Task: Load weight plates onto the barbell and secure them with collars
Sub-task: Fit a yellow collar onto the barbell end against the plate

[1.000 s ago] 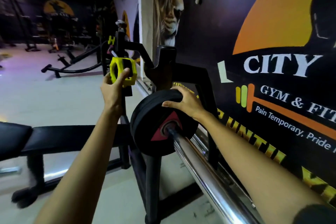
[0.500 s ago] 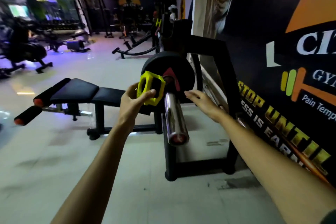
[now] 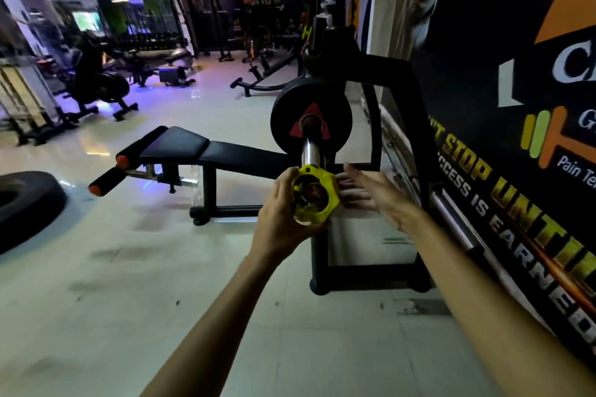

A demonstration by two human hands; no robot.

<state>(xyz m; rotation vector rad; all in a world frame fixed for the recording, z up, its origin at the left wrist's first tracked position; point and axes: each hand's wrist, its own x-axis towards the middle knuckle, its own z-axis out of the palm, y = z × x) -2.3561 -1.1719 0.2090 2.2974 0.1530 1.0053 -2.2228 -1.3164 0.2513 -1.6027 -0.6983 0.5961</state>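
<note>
Just below the middle of the frame, the left hand (image 3: 281, 203) has its grip closed round a yellow collar (image 3: 315, 194), with the thumb on the collar's upper left edge and the fingers curled under it. The collar sits at the near end of the barbell (image 3: 310, 151), its hole facing the camera and lined up with the bar's end; whether it is already on the bar cannot be told. The right hand (image 3: 374, 195) is just to the collar's right, its grip wide and holding nothing, fingers straight and blurred beside the yellow edge. Higher up the bar, at the centre of the frame, a black weight plate (image 3: 290, 119) with a red triangle is on the barbell, which rests in a black rack (image 3: 390, 69). A black bench (image 3: 193, 148) stands to the left of the plate, and a tyre (image 3: 29, 200) lies at the left edge.
</note>
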